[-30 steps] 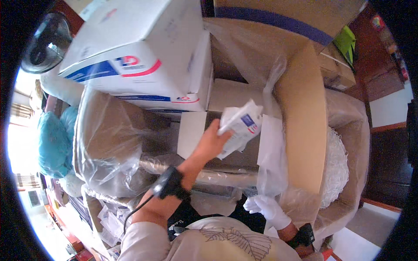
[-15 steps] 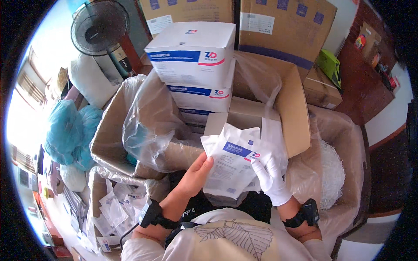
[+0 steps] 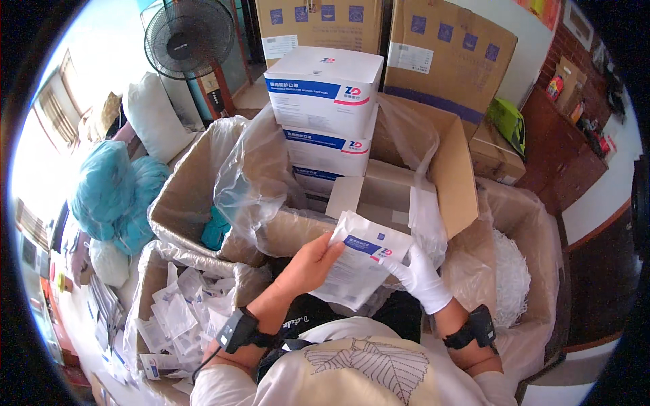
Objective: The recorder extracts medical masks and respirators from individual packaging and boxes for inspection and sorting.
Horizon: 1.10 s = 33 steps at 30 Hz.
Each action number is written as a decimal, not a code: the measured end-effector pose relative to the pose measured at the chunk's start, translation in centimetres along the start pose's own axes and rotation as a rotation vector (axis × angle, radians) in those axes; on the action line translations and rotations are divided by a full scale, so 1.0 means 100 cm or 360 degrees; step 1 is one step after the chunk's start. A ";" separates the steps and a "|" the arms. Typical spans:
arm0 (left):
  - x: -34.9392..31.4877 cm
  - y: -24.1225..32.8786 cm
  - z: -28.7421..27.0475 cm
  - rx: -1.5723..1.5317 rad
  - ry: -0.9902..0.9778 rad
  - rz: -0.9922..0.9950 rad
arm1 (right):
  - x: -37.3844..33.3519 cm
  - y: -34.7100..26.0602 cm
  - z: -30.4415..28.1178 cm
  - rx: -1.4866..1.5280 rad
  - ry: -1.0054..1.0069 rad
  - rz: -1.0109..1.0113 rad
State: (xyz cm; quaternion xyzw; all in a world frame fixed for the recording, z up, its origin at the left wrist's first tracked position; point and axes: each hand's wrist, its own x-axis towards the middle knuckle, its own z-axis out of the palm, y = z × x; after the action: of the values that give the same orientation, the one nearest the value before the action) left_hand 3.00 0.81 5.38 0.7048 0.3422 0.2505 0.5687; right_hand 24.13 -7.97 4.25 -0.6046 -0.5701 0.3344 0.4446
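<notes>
A stack of flat white pouches with a blue band (image 3: pixel 359 271) is held between my two hands, tilted toward me. My bare left hand (image 3: pixel 313 265) grips its left edge, thumb on the front face. My right hand (image 3: pixel 423 281), in a white glove, holds the right edge with thumb in front and fingers mostly hidden. Just beyond the pouches, a small box with raised flaps (image 3: pixel 384 197) sits in a large plastic-lined carton (image 3: pixel 450 183). Beside it, white boxes with blue bands (image 3: pixel 325 101) are stacked up.
At lower left, a lined carton (image 3: pixel 145 298) holds many loose pouches (image 3: pixel 179 318). Another carton (image 3: pixel 183 183) has something teal inside. On the right, a lined carton (image 3: pixel 535 203) holds white stringy material (image 3: pixel 511 277). Teal bundles (image 3: pixel 108 189), a fan (image 3: pixel 189 40) and tall cartons (image 3: pixel 447 61) stand farther back.
The pouches, fanned unevenly before, now form a neater, more even stack. Both hands have stayed on them. The whole view has shifted slightly.
</notes>
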 end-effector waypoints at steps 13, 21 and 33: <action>-0.025 0.034 -0.006 0.1338 -0.0367 0.0440 | 0.019 -0.059 0.002 -0.0691 -0.1057 -0.0315; -0.029 0.003 -0.011 0.0724 -0.0679 0.0311 | 0.011 -0.053 0.023 -0.1018 -0.0821 -0.1239; -0.001 -0.065 -0.001 0.0090 0.0053 -0.0008 | -0.018 -0.065 0.051 -0.0582 -0.0786 -0.1392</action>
State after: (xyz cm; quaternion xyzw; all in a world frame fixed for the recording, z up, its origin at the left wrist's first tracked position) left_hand 1.56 1.55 -0.94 0.7154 0.3605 0.2510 0.5433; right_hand 16.70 -9.23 8.08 -0.2815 -0.9054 0.1454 0.2826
